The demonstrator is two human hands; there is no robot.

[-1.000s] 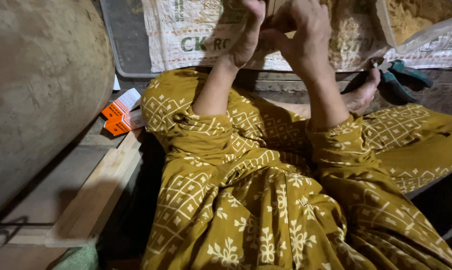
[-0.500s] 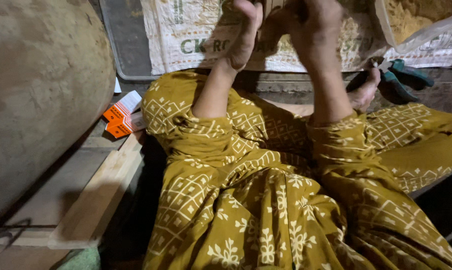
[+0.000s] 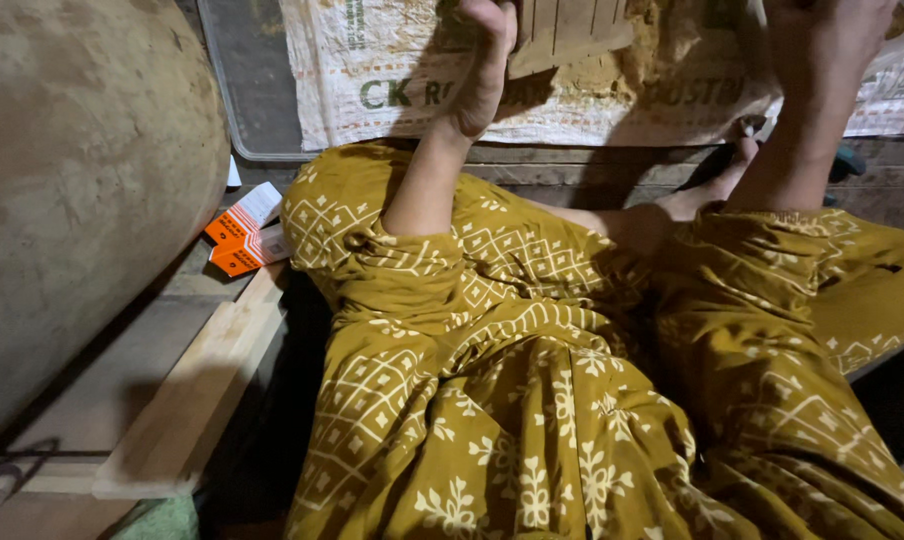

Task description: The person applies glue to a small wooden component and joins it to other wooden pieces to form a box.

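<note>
My left hand (image 3: pixel 484 62) is raised at the top middle, its fingers curled over the edge of a flat brown cardboard piece (image 3: pixel 572 30). My right hand (image 3: pixel 834 45) is up at the top right, apart from the left. The frame edge cuts off its fingers, so its grip is hidden. Both forearms rise from mustard-yellow patterned sleeves (image 3: pixel 402 270). Behind the hands lies a white woven sack (image 3: pixel 392 95) dusted with brownish powder.
A big round clay pot (image 3: pixel 72 200) fills the left side. A small orange-and-white box (image 3: pixel 240 238) and a pale wooden plank (image 3: pixel 197 405) lie beside it. A grey tray (image 3: pixel 244 95) sits under the sack. My bare foot (image 3: pixel 697 195) rests near the sack's edge.
My hands were close together at the top middle; now they are apart, the right one shifted far to the right. The cardboard piece stays with the left hand.
</note>
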